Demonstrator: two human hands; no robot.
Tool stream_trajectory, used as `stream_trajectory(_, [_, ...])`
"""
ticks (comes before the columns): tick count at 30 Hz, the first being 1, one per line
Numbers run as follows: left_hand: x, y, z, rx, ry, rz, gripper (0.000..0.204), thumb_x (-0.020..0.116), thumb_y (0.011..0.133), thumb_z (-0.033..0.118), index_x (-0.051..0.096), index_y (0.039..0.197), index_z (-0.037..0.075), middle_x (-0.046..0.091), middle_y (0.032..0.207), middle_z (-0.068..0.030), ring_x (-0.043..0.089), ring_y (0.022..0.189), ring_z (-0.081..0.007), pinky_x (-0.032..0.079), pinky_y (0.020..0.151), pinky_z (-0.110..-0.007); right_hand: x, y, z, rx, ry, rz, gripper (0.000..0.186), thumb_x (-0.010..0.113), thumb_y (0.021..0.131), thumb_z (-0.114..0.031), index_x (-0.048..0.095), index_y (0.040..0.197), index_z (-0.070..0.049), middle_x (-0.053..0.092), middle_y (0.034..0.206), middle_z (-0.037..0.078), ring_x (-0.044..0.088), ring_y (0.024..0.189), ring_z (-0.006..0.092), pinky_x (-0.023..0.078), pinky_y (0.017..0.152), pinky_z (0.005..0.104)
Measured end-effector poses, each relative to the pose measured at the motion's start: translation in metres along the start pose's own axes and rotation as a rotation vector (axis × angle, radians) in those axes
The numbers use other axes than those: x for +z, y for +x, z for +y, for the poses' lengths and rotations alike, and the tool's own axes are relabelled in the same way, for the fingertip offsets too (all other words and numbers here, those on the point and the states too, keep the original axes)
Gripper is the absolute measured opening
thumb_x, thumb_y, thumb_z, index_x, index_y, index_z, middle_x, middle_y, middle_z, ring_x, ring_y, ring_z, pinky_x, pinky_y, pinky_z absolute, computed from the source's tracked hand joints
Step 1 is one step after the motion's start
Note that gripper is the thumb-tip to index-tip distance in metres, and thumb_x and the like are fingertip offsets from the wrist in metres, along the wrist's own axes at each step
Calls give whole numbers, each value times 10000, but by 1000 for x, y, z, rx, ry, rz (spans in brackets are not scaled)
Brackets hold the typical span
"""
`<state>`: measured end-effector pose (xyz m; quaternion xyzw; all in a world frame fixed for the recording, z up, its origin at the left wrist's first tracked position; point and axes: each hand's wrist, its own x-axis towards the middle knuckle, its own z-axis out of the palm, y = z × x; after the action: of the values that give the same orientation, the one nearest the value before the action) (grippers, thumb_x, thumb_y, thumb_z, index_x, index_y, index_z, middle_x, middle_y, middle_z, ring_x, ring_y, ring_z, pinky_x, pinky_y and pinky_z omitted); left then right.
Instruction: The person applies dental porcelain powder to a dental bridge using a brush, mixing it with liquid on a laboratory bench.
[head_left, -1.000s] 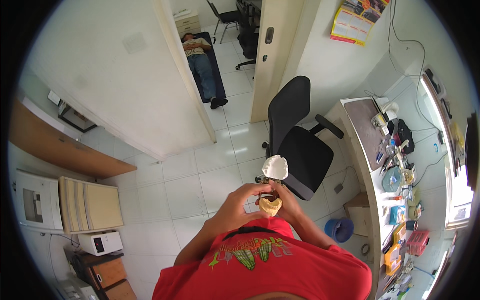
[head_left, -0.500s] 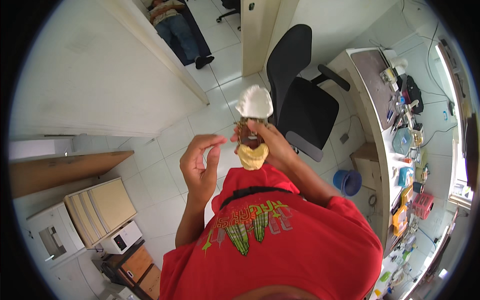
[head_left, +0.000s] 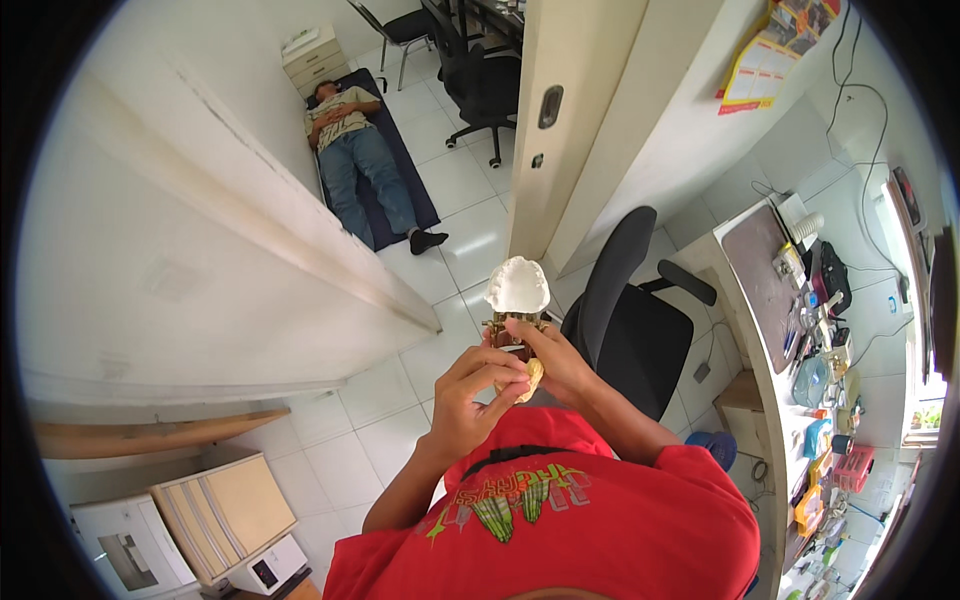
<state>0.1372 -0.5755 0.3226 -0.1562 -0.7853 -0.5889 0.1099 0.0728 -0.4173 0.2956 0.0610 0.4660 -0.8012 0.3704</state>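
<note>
In front of my red shirt I hold a brass-coloured hinged frame [head_left: 504, 338], probably a dental articulator, with a white plaster dental cast [head_left: 518, 286] on its upper end and a yellow stone cast [head_left: 529, 384] on its lower end. My right hand [head_left: 550, 362] is closed round the frame, thumb across its middle. My left hand [head_left: 473, 392] has its fingers curled onto the yellow cast and partly hides it.
A black office chair [head_left: 640, 355] stands before me beside a cluttered workbench [head_left: 738, 290]. Blue bucket [head_left: 714, 447] at right; beige cabinet [head_left: 228, 505] at lower left. Through the doorway a person [head_left: 355, 160] lies on a dark mat, near more chairs [head_left: 470, 85].
Half a second ago my left hand was apart from the casts; now its fingers are on the yellow one. The view has shifted, showing more of the doorway and the person lying there.
</note>
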Motion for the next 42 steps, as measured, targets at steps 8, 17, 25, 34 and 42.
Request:
stream_trajectory(8, [-43,67,-38,10,-121,-211,166,809,784,70,714,912,27,724,1000,-72,678,957,-230,520,886,-356,11,51,-23,-62,76,123,382,530,1037,-284,604,1212,47,664,1073,97,658,971,169,551,844,311])
stream_trajectory(17, [-83,144,-70,-119,-152,-526,252,825,802,161,714,993,38,711,1071,-63,668,975,-223,513,906,-349,12,105,-40,-76,166,176,354,498,1047,-262,591,1203,42,671,1051,126,685,879,200,570,771,335])
stream_trajectory(25, [-94,227,-116,-77,-184,-440,197,797,819,109,708,965,11,701,1043,-88,669,939,-211,517,838,-318,-5,191,-96,-64,146,92,345,579,1025,-304,630,1107,26,668,1002,87,663,838,149,552,745,301])
stream_trajectory(34, [-114,339,-153,-124,-163,-360,160,820,760,37,676,807,-12,720,918,-102,680,885,-202,517,798,-312,-23,296,-187,-95,-6,17,300,587,1017,-301,655,1093,-20,667,981,38,632,866,115,533,787,291])
stream_trajectory(42, [-147,440,-180,-66,-9,-610,157,764,820,168,702,834,25,711,870,-73,672,824,-216,522,770,-324,-20,364,-217,-69,127,114,278,555,1036,-290,635,1122,-38,656,981,26,637,851,109,528,755,293])
